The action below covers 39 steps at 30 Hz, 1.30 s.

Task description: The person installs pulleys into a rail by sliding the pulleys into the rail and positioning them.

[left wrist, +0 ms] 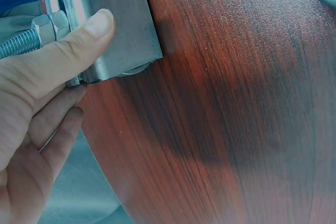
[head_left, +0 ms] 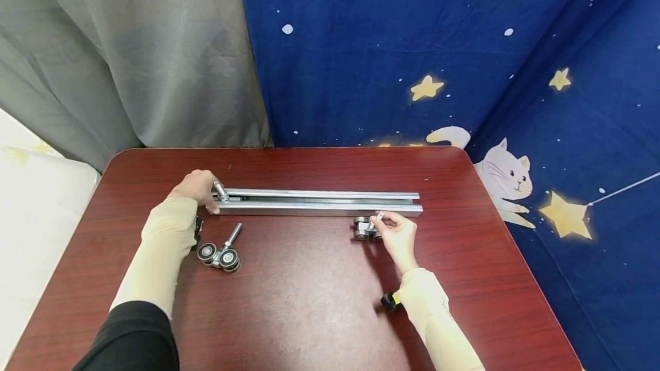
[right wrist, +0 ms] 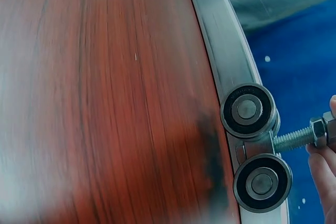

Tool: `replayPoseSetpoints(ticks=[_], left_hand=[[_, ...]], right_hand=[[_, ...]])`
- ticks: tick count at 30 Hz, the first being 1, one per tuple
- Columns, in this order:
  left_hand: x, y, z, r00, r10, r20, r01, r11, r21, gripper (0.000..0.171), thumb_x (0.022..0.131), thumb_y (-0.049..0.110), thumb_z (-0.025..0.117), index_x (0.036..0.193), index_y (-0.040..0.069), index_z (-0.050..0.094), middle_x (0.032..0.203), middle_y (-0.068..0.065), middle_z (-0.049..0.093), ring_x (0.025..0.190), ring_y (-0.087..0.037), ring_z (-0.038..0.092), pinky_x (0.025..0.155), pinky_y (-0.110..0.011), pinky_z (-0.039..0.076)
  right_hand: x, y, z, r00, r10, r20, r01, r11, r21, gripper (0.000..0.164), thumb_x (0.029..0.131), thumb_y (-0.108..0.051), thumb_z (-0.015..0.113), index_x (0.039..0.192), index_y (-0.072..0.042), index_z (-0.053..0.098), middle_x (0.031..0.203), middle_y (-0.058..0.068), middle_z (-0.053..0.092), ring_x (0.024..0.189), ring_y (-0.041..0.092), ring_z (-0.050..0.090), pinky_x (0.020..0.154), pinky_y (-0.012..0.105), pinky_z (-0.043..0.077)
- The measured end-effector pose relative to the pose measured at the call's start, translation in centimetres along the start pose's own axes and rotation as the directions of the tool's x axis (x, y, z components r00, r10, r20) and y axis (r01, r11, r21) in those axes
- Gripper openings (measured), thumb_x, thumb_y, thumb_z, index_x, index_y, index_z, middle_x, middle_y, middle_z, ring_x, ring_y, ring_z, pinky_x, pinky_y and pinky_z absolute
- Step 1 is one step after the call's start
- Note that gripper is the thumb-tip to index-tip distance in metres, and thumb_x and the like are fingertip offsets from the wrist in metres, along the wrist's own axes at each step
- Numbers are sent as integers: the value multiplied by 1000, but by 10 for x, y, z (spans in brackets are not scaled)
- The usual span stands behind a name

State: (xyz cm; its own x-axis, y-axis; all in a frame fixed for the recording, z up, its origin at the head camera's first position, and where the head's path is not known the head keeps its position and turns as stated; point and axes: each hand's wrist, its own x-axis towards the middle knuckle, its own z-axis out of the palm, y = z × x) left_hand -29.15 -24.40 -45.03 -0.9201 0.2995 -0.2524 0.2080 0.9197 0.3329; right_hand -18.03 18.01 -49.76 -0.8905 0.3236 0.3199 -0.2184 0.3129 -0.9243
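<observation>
A long metal channel rail (head_left: 319, 211) lies across the table with its slot facing up. My left hand (head_left: 195, 189) grips its left end, the thumb (left wrist: 97, 27) pressed on the rail's side wall. A threaded bolt with nuts (head_left: 220, 191) stands up out of the slot there; its lower part is hidden inside the rail. My right hand (head_left: 399, 239) pinches the bolt of a roller trolley (head_left: 362, 228) just in front of the rail's right part. In the right wrist view, black-sealed wheels (right wrist: 247, 109) and the threaded stem (right wrist: 293, 139) of this trolley show.
Another roller trolley (head_left: 222, 256) lies on the table near my left forearm, its bolt pointing up and away. The reddish-brown table (head_left: 299, 302) has its far edge behind the rail. Grey and blue curtains (head_left: 361, 62) hang beyond it.
</observation>
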Motion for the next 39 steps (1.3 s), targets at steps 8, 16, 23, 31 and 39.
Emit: replayPoseSetpoints(ticks=[8, 16, 23, 31, 39], left_hand=[[0, 0, 1, 1000, -18, 18, 18, 1000, -2, 56, 49, 15, 87, 98, -4, 67, 90, -18, 66, 82, -29, 57, 76, -48, 46], [-1, -1, 1, 1000, -18, 6, 18, 1000, 2, 52, 50, 15, 87, 95, -2, 68, 92, -18, 66, 81, -28, 55, 75, -47, 46], [-5, 4, 0, 999, -32, 26, 33, 999, -11, 52, 52, 14, 87, 96, -3, 68, 92, -18, 66, 80, -27, 55, 75, -46, 46], [-7, 6, -2, 999, -28, 31, 29, 1000, -13, 44, 52, 14, 86, 90, 0, 70, 87, -15, 67, 76, -24, 52, 73, -44, 46], [-7, 6, -1, 999, -28, 25, 28, 999, -21, 54, 52, 12, 86, 99, -5, 67, 94, -20, 65, 78, -25, 53, 75, -46, 46]], right_hand=[[4, 4, -20, 997, 56, -45, -58, 997, -58, 15, 70, -1, 72, 80, 10, 68, 68, 13, 68, 58, -5, 59, 53, 12, 47], [12, 7, -38, 994, 88, -69, -94, 992, -90, 15, 72, 0, 72, 83, 10, 68, 76, 28, 64, 58, -10, 56, 53, 8, 44], [17, 9, -53, 990, 96, -106, -110, 984, -143, 15, 72, 0, 71, 84, 10, 68, 76, 28, 65, 56, -12, 54, 51, 8, 43], [23, 14, -68, 986, 70, -150, -97, 979, -178, 16, 71, 1, 71, 83, 10, 68, 74, 29, 64, 55, -15, 53, 49, 6, 41], [26, 19, -85, 982, 104, -160, -138, 967, -216, 14, 75, -1, 68, 86, 9, 68, 78, 28, 65, 56, -16, 52, 50, 6, 40]])
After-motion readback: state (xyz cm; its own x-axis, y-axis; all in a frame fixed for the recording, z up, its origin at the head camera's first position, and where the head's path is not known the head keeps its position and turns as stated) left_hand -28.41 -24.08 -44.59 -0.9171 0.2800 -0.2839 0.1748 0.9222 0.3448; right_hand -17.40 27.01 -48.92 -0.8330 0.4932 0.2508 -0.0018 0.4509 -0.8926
